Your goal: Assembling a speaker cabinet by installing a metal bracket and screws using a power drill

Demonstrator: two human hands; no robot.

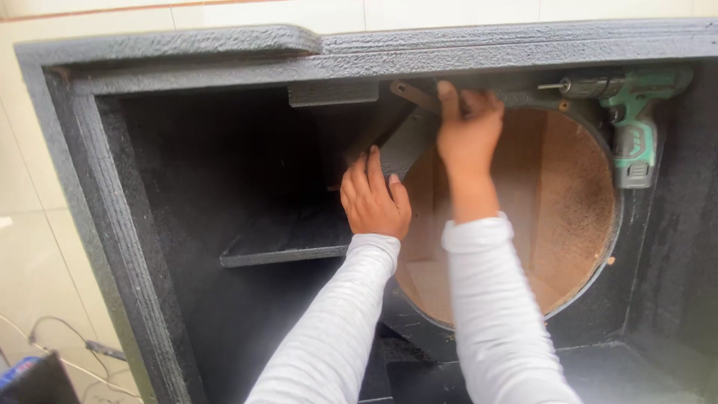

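Both my arms, in white sleeves, reach into a large black textured speaker cabinet (97,224). My left hand (374,198) rests on a slanted black wooden brace (407,138) inside the box, fingers curled against it. Higher up, my right hand (467,127) presses on a pale wooden strip (410,93) at the top of the box. Whether those fingers close around the strip is hidden. Behind my forearms is a big round cut-out (553,217) showing bare brown wood inside.
A green and black cordless drill (632,123) lies inside the cabinet at the upper right, bit pointing left. A black shelf panel (288,239) sits at the middle left. Pale tiled floor (30,247) with a thin cable (67,352) lies to the left.
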